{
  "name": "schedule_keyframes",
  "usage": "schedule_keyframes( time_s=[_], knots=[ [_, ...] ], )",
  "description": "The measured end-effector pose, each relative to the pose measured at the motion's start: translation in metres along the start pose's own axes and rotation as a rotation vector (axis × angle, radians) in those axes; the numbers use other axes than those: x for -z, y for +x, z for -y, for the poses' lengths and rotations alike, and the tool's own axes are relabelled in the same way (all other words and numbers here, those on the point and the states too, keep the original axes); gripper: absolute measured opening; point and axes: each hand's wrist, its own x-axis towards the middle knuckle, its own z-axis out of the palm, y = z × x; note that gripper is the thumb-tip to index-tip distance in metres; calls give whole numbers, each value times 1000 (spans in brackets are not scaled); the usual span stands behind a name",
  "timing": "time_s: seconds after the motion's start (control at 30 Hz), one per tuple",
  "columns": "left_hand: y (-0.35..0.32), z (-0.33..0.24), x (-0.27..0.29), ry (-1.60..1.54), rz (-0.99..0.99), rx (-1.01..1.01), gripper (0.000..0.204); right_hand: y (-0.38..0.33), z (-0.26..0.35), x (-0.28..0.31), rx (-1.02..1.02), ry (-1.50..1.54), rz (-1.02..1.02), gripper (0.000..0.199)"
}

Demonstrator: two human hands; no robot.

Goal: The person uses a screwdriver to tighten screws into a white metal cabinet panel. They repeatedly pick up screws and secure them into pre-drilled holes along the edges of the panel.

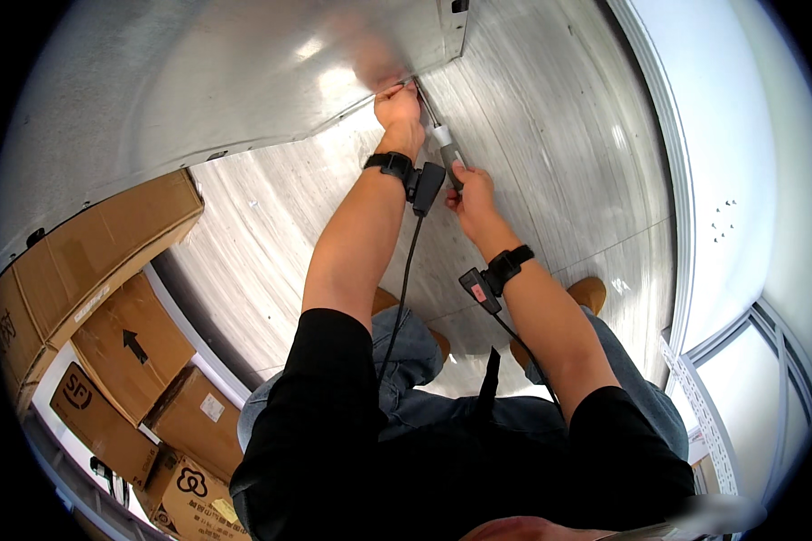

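My right hand (472, 191) grips the grey and white handle of a screwdriver (446, 147), its thin shaft running up to the lower edge of a brushed metal panel (244, 72). My left hand (399, 110) is pinched at the shaft's tip against that panel edge, fingers closed around the spot. Both wrists carry black bands with small devices and cables. Whatever sits at the tip is hidden by my fingers.
Several brown cardboard boxes (117, 270) are stacked at the left. A pale wood-grain floor (550, 135) lies under me, with my knees and brown shoes (590, 292) below. A white wall panel (731, 162) and metal frame stand at the right.
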Motion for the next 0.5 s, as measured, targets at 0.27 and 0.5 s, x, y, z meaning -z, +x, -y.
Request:
schedule_keyframes(
  time_s=[0.27, 0.5],
  knots=[
    [2, 1, 2, 16, 23, 24, 22, -1, -2, -2, 66, -77, -7, 43],
    [-5, -3, 3, 26, 16, 11, 18, 5, 7, 8, -84, -55, 61, 39]
  ],
)
